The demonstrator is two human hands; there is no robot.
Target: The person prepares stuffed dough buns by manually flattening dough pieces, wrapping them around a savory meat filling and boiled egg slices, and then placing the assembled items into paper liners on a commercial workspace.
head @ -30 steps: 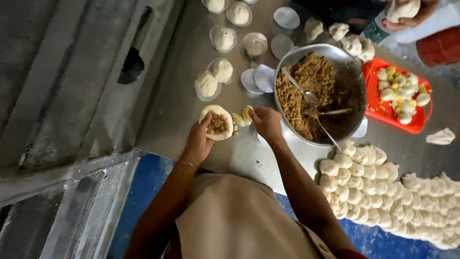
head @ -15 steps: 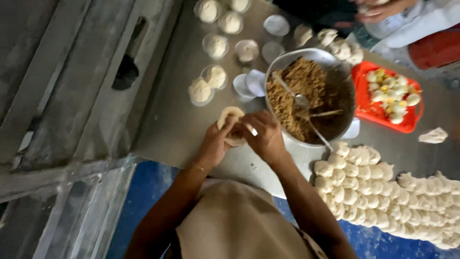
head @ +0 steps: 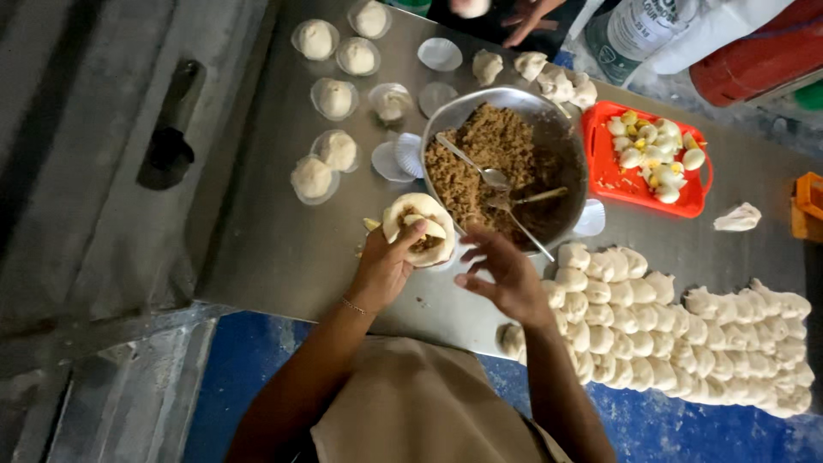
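My left hand (head: 383, 267) cups a round of white dough (head: 420, 226) with brown filling and an egg piece in its hollow. My right hand (head: 503, 271) hovers just to the right of it, fingers spread, holding nothing. Right behind both hands stands a metal bowl (head: 564, 140) of brown minced filling (head: 476, 163) with two spoons (head: 501, 183) lying in it.
Filled buns on round paper liners (head: 336, 98) sit across the steel table (head: 266, 223) at the back left. Rows of dough balls (head: 677, 339) lie to the right. A red tray of egg pieces (head: 653, 153) stands beyond them. Another person's hand (head: 525, 17) shows at the far edge.
My right hand has drawn back from the dough and spread its fingers. An egg piece now lies on the filling. The view has shifted closer.
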